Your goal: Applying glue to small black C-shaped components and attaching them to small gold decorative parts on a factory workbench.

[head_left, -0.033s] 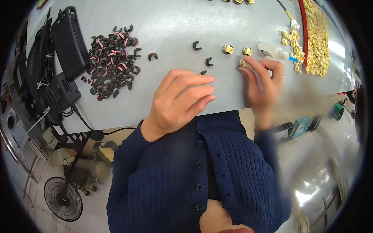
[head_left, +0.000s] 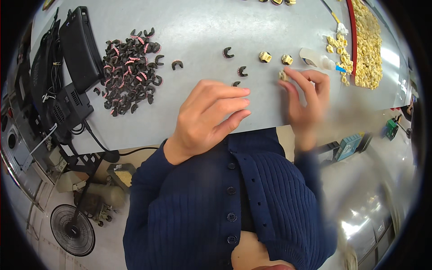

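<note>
A red-rimmed tray (head_left: 352, 40) is sitting at the far right of the grey table (head_left: 189, 27), filled with small yellow pieces, and a few more are spilling loose beside it. A white glue bottle (head_left: 317, 60) with a blue tip is lying on its side just near the tray. The right hand (head_left: 306, 96) is pinching a small yellow piece (head_left: 283, 75) between fingertips and thumb, just over the table; the piece is blurred, so its shape is hard to tell, though it seems to match the two yellow pieces (head_left: 275, 58) standing just beyond it. The left hand (head_left: 209, 114) is hovering open, fingers loosely spread, holding nothing, next to a few black C-shaped clips (head_left: 242, 71). A pile of black and pink clips (head_left: 130, 69) is lying well to the left, beside a black device (head_left: 80, 47).
</note>
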Action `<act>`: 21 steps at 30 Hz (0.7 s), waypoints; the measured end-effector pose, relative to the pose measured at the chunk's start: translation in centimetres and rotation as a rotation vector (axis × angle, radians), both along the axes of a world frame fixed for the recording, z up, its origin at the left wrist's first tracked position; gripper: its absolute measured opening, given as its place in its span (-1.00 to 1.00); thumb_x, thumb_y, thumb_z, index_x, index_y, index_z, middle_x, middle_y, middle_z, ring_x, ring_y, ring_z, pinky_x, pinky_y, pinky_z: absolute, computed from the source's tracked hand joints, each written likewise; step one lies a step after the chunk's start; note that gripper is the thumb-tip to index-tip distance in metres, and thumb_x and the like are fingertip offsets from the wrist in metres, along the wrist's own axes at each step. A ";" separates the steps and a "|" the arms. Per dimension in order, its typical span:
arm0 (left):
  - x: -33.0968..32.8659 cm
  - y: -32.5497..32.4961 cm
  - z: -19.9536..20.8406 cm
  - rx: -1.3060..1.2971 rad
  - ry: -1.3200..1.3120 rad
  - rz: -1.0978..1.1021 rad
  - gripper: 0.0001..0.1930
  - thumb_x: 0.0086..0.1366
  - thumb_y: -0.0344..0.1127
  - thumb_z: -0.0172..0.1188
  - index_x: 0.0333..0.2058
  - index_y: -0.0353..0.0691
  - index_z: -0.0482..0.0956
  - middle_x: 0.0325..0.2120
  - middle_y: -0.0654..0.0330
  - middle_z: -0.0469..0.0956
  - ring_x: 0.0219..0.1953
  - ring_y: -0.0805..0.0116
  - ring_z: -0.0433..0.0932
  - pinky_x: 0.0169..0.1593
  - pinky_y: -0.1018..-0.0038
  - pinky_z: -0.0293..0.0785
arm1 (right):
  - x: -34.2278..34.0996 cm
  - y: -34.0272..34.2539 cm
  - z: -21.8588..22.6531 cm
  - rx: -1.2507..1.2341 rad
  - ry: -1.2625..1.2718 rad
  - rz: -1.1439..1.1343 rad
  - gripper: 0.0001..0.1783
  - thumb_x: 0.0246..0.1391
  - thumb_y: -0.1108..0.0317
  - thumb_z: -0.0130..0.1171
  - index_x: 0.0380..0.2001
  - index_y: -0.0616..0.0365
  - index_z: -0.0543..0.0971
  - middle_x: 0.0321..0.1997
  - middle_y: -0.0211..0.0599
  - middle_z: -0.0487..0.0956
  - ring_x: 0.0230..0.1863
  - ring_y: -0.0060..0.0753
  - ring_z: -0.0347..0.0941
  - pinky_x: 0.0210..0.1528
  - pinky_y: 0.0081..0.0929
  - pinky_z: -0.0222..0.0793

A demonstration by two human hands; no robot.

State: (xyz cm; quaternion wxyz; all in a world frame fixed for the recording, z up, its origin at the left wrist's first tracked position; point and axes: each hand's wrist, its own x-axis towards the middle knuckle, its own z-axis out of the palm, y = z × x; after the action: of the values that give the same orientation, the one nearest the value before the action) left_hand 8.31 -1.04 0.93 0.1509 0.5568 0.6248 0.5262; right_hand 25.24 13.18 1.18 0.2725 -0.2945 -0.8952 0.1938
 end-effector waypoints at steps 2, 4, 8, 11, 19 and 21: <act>0.3 0.2 0.6 -0.004 -0.101 -0.002 -0.71 -0.10 -0.50 0.41 -0.32 -0.26 0.59 -0.27 0.16 0.59 -0.35 0.25 0.53 -0.31 0.46 0.48 | -0.5 -0.6 0.7 -0.055 0.089 0.052 -0.56 -0.36 0.59 0.43 -0.25 0.14 0.64 -0.30 -0.30 0.50 -0.30 -0.33 0.42 -0.30 -0.50 0.34; 0.8 0.4 1.3 -0.187 -0.454 -0.004 -0.72 0.07 -0.51 0.35 -0.21 -0.37 0.56 -0.25 0.05 0.58 -0.28 0.30 0.54 -0.20 0.47 0.50 | -1.2 -1.6 1.5 -0.109 0.178 0.097 -0.57 -0.37 0.62 0.43 -0.27 0.16 0.63 -0.28 -0.27 0.53 -0.28 -0.30 0.47 -0.30 -0.49 0.38; 1.1 0.9 1.6 -0.165 -0.776 -0.072 -0.68 0.08 -0.57 0.32 -0.14 -0.42 0.53 -0.25 0.06 0.55 -0.25 0.34 0.55 -0.15 0.47 0.52 | -2.5 -3.1 1.9 -0.170 0.335 0.186 -0.58 -0.36 0.65 0.43 -0.29 0.18 0.60 -0.25 -0.21 0.56 -0.29 -0.33 0.51 -0.35 -0.51 0.46; 1.0 0.7 1.6 -0.126 -0.803 -0.112 -0.66 0.06 -0.63 0.32 -0.14 -0.44 0.53 -0.26 0.05 0.54 -0.24 0.33 0.56 -0.13 0.46 0.53 | -2.9 -3.5 1.8 -0.225 0.413 0.203 -0.61 -0.32 0.65 0.42 -0.30 0.21 0.59 -0.26 -0.17 0.56 -0.33 -0.36 0.53 -0.40 -0.56 0.47; 0.6 0.4 1.9 -0.052 -0.579 -0.034 -0.71 0.02 -0.55 0.38 -0.23 -0.43 0.59 -0.33 0.01 0.57 -0.30 0.34 0.57 -0.22 0.51 0.50 | -2.1 -3.0 2.8 -0.339 0.343 0.264 -0.60 -0.30 0.71 0.38 -0.28 0.27 0.57 -0.28 -0.09 0.57 -0.34 -0.32 0.56 -0.39 -0.55 0.51; 0.3 0.4 1.8 -0.030 -0.506 -0.051 -0.71 0.04 -0.49 0.39 -0.24 -0.43 0.59 -0.34 0.01 0.57 -0.32 0.36 0.56 -0.23 0.51 0.49 | -1.6 -2.9 2.9 -0.613 0.351 0.304 -0.65 -0.22 0.70 0.33 -0.26 0.32 0.55 -0.26 -0.07 0.55 -0.30 -0.30 0.57 -0.30 -0.49 0.53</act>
State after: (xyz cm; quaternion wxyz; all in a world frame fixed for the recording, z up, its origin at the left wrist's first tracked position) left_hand 8.61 -0.66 2.70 0.3239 0.4206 0.5608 0.6353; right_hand 23.64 10.29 4.06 0.2891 -0.1887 -0.7690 0.5380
